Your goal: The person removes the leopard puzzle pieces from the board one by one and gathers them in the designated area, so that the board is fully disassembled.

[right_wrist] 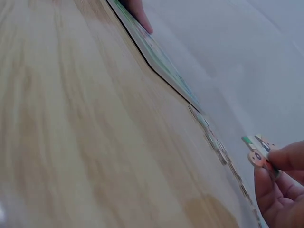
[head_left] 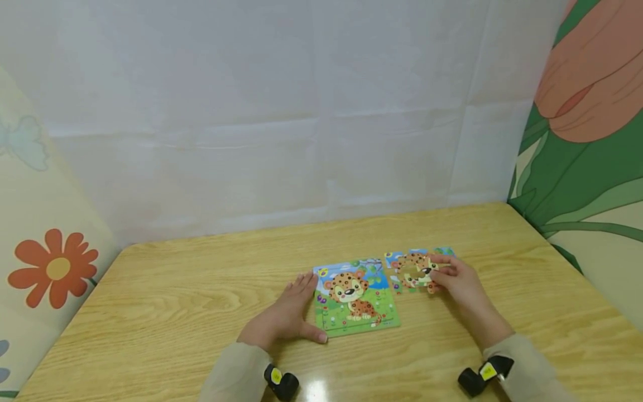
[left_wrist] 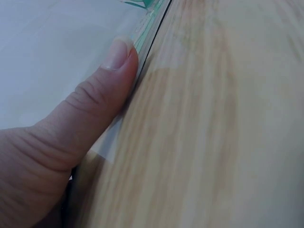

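Note:
A puzzle board (head_left: 358, 297) printed with a spotted leopard cub lies flat on the wooden table (head_left: 176, 301). My left hand (head_left: 306, 306) rests on the table with straight fingers along the board's left edge. Its thumb (left_wrist: 97, 107) presses against the board's edge (left_wrist: 148, 29) near the front corner. To the right of the board lies a cluster of loose puzzle pieces (head_left: 409, 268), partly joined. My right hand (head_left: 438, 273) is over that cluster and pinches one puzzle piece (right_wrist: 259, 154) between thumb and fingers, lifted a little off the table.
A white sheet covers the wall behind the table. Flower-patterned panels stand at the left (head_left: 52, 268) and right (head_left: 588, 139) sides. The table's front edge is near my wrists, and bare wood stretches left of the board.

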Tool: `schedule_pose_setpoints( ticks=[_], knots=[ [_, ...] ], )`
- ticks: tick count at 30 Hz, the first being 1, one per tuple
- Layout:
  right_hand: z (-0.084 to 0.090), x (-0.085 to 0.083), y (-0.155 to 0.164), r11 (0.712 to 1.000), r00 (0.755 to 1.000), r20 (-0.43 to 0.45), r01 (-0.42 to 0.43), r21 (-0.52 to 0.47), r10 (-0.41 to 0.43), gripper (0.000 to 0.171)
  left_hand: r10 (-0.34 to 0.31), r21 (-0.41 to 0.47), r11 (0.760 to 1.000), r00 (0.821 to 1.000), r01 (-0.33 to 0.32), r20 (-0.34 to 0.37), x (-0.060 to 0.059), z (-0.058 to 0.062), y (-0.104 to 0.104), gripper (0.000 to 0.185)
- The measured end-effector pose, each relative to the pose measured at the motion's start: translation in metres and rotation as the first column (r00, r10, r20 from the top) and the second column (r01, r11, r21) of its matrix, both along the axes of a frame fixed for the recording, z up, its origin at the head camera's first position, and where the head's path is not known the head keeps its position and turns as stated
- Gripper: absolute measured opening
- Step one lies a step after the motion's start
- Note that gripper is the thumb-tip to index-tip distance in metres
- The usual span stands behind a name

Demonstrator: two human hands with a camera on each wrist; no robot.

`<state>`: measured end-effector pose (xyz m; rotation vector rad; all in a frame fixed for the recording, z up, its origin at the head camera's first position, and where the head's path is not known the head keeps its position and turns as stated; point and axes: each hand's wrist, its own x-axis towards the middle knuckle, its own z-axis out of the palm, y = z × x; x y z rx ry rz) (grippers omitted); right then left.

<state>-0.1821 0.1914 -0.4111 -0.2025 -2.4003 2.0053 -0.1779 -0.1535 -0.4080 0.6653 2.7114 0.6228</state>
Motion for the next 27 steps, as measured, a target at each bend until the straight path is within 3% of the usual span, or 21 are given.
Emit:
schedule_pose_setpoints(
  ticks=[12, 21, 24, 27],
  knots=[
    [-0.0022, -0.0033, 0.0108, 0.997, 0.998, 0.048, 0.031, 0.067, -0.035, 0.036, 0.005, 0.002, 1.000, 1.000, -0.005, 0.002, -0.0001, -0.0010, -0.0004, 0.128],
    [-0.0048, -0.0087, 0.0104, 0.978, 0.998, 0.064, -0.005, 0.209, -0.009, 0.041, 0.000, 0.001, 1.000, 1.000, 0.000, 0.006, -0.0007, -0.0002, -0.0007, 0.127],
    [-0.0023, -0.0086, 0.0084, 0.945, 0.999, 0.046, -0.014, 0.328, -0.002, 0.040, -0.001, 0.004, 1.000, 1.000, 0.001, 0.005, -0.0003, -0.0004, -0.0007, 0.127],
    [0.0011, -0.0083, 0.0068, 0.879, 1.000, 0.016, -0.027, 0.476, 0.022, 0.037, -0.003, 0.012, 1.000, 1.000, 0.003, 0.002, 0.0004, -0.0005, -0.0006, 0.127]
  ],
)
